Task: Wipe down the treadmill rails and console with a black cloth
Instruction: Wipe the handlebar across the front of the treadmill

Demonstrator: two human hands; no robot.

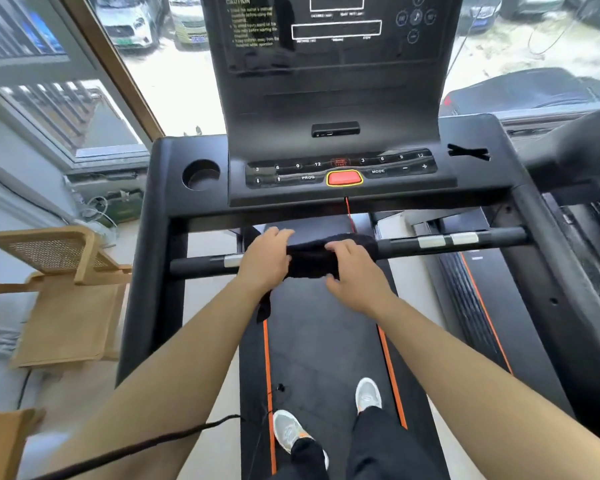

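A black cloth [311, 259] is draped over the middle of the treadmill's front crossbar [440, 241], one corner hanging down at the left. My left hand [265, 259] grips the cloth's left end on the bar. My right hand [352, 271] presses on the cloth's right part, fingers curled over it. Above the bar is the black console [340, 105] with its button strip and a red stop button [344, 177]. The left side rail [146, 258] and right side rail [548, 258] run back toward me.
A wooden chair [66, 271] stands left of the treadmill. A cup holder [201, 174] is sunk into the console's left wing. A black cable [146, 445] runs across the floor at lower left. A second treadmill [586, 216] is at the right. My feet stand on the belt [326, 341].
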